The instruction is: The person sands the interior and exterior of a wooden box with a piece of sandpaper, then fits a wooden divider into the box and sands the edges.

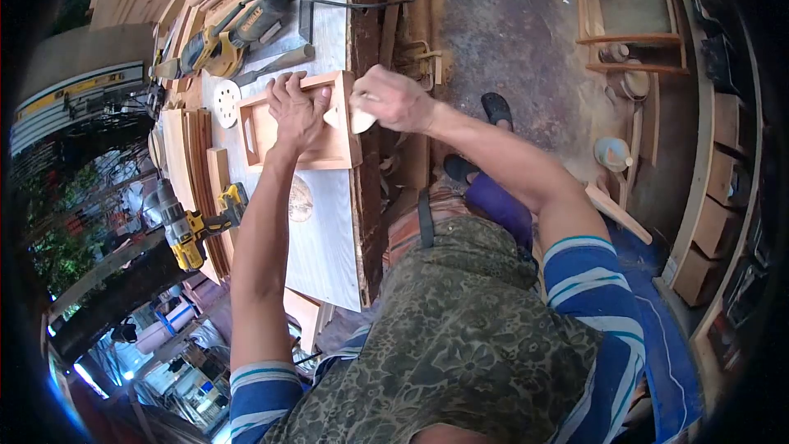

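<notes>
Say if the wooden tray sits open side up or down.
Open side up: the wooden tray shows its inner floor between raised walls, beneath the left hand.

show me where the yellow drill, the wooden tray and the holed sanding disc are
yellow drill (188, 236): head view, on its body
wooden tray (343, 163): head view, on its near side wall
holed sanding disc (226, 99): head view, on its face

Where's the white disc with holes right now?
In the head view, the disc lies upper left on the workbench, between the wooden box and corded power tool.

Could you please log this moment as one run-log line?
left hand: on box | right hand: pale sheet at box edge | nearby: drill, corded tool
</notes>
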Tool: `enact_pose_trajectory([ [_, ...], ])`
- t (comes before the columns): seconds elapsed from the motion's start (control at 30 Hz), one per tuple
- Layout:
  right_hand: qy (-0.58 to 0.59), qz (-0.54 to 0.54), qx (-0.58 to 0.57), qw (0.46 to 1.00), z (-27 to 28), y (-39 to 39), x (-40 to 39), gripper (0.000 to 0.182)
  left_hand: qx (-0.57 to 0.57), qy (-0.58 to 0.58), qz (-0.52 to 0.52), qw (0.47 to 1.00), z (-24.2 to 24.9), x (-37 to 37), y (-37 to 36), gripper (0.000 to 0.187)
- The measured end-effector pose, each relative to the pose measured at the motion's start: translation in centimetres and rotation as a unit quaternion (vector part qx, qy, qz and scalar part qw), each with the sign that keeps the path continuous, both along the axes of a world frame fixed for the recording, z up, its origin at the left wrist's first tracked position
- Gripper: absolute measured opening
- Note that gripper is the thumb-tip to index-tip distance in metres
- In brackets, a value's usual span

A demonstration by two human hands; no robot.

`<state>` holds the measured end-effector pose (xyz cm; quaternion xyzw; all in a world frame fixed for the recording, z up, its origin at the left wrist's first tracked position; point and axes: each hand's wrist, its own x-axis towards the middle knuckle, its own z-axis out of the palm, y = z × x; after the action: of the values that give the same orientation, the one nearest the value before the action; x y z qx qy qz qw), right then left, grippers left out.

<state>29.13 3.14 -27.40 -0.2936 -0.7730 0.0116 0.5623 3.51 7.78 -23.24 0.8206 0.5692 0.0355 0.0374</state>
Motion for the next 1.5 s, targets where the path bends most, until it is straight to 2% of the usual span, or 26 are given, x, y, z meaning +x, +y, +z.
enact_pose_trajectory([
  [0.2, -0.003, -0.052, -0.079, 0.996, -1.6, -0.3, 1.8, 0.018, -0.007, -0.012, 0.002, 1.0, 0.6, 0.3, -0.2, 0.073],
  [0.37, 0.022, -0.015, -0.063, 0.998, 0.4, -0.6, 0.1, 0.012, 0.001, -0.007, -0.011, 1.0, 0.3, 0.2, 0.0, 0.073],
  [0.47, -0.009, -0.032, -0.072, 0.997, -0.9, -0.3, 1.4, 0.012, -0.01, -0.009, 0.013, 1.0, 0.4, 0.3, -0.2, 0.073],
  [0.67, -0.005, -0.018, -0.06, 0.998, 0.4, -0.3, 0.6, 0.017, -0.003, 0.0, 0.002, 1.0, 0.6, 0.5, 0.0, 0.073],
  [0.73, -0.01, -0.025, -0.087, 0.996, -0.4, -0.4, 1.8, 0.02, -0.012, -0.015, 0.015, 1.0, 0.6, 0.6, -0.3, 0.073],
  [0.77, -0.004, -0.019, -0.112, 0.994, -1.8, -0.4, 2.1, 0.039, -0.01, -0.018, 0.018, 1.0, 0.6, 0.7, -0.3, 0.073],
  [0.8, -0.007, -0.017, -0.111, 0.994, -1.0, -0.6, 2.1, 0.039, -0.007, -0.023, 0.015, 1.0, 0.4, 0.6, -0.4, 0.073],
  [0.9, 0.013, -0.01, -0.097, 0.995, 0.4, -1.0, 1.0, 0.021, -0.009, -0.014, 0.01, 1.0, 0.4, 0.5, -0.3, 0.073],
  [1.03, -0.007, -0.036, -0.122, 0.992, -1.7, -0.6, 2.8, 0.014, -0.015, -0.007, 0.021, 1.0, 0.8, 0.8, -0.2, 0.073],
  [1.17, -0.006, -0.164, -0.237, 0.957, -4.2, -5.3, 9.7, 0.035, 0.005, -0.016, 0.017, 1.0, 0.5, 0.8, -0.5, 0.072],
  [1.23, 0.04, -0.207, -0.269, 0.94, -4.1, -9.2, 12.6, 0.035, -0.003, -0.039, 0.022, 0.999, 0.9, 1.0, -0.2, 0.068],
  [1.27, 0.067, -0.23, -0.348, 0.906, -3.9, -11.6, 13.8, 0.032, 0.007, -0.05, 0.022, 0.999, 2.1, 1.7, -0.2, 0.068],
  [1.3, 0.095, -0.252, -0.423, 0.865, -3.9, -13.9, 14.9, 0.03, -0.018, 0.026, 0.03, 0.999, 4.0, 2.6, -0.2, 0.065],
  [1.33, 0.086, -0.299, -0.445, 0.84, -3.7, -16.1, 15.9, 0.027, -0.045, 0.102, 0.038, 0.993, 5.4, 3.3, -0.3, 0.061],
  [1.37, 0.075, -0.344, -0.466, 0.811, -3.8, -18.1, 17.0, 0.026, 0.013, 0.138, -0.007, 0.99, 6.0, 3.4, -0.2, 0.052],
  [1.4, 0.093, -0.364, -0.496, 0.783, -4.7, -20.0, 18.1, 0.028, 0.017, 0.127, -0.005, 0.992, 6.2, 3.6, 0.5, 0.052],
  [1.43, 0.109, -0.382, -0.525, 0.753, -5.7, -21.5, 19.0, 0.03, 0.009, 0.097, -0.074, 0.992, 6.2, 3.8, 1.4, 0.049],
  [1.5, 0.114, -0.39, -0.522, 0.75, -6.1, -23.0, 19.8, 0.031, -0.025, 0.031, -0.166, 0.985, 6.4, 4.4, 2.8, 0.036],
])
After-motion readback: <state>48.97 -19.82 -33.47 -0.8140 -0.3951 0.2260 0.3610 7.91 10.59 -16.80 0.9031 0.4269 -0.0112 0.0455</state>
